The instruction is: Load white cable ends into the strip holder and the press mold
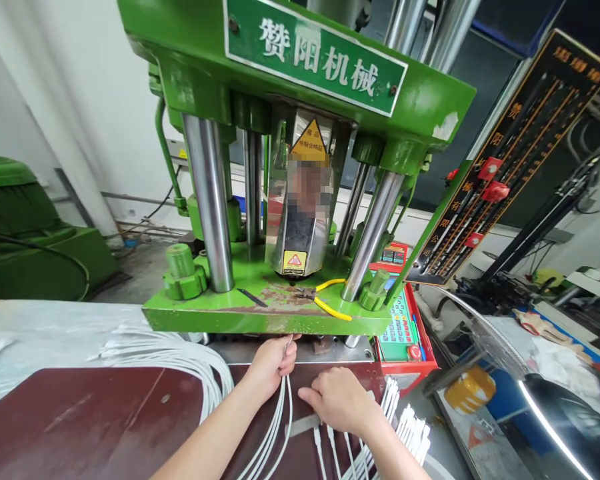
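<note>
L hand [273, 365] is closed on a few white cables [269, 440], in head view, by the front edge of the green press [275, 323]; their upper ends are hidden. R hand [345, 400] is half curled near a pale flat piece [303, 425]; if it holds sth., I cannot tell. The cables look light, soft & smooth, so prob. they bend and slip easily; better to pinch close to the ends, w/ 2 fingers.

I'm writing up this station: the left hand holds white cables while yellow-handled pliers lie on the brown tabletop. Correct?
Not quite: the head view shows the yellow-handled pliers lying on the green machine base. The left hand does hold white cables.
</note>
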`<action>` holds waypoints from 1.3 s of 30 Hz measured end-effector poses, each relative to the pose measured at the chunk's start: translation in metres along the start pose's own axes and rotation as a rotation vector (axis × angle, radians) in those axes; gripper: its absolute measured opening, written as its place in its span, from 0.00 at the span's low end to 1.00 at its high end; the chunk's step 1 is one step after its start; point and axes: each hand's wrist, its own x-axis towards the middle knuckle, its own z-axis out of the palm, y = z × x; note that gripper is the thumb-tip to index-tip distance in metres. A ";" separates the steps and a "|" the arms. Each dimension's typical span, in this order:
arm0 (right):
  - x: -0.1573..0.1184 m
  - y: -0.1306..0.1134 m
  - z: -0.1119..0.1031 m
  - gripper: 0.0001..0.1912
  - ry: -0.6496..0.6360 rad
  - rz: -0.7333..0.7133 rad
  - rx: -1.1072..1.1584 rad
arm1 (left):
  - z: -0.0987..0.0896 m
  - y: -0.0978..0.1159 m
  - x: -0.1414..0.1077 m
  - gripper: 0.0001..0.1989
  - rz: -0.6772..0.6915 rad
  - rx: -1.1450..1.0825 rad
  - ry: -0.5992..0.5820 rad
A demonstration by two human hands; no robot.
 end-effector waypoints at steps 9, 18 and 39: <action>-0.002 0.004 -0.007 0.26 -0.044 0.057 0.001 | 0.001 0.001 -0.001 0.07 -0.003 -0.003 0.005; -0.007 0.010 -0.008 0.25 -0.066 0.074 0.049 | 0.000 0.001 0.000 0.09 -0.004 -0.013 0.002; -0.004 0.015 -0.001 0.22 -0.005 0.095 0.180 | -0.001 -0.003 0.003 0.06 0.011 -0.027 0.026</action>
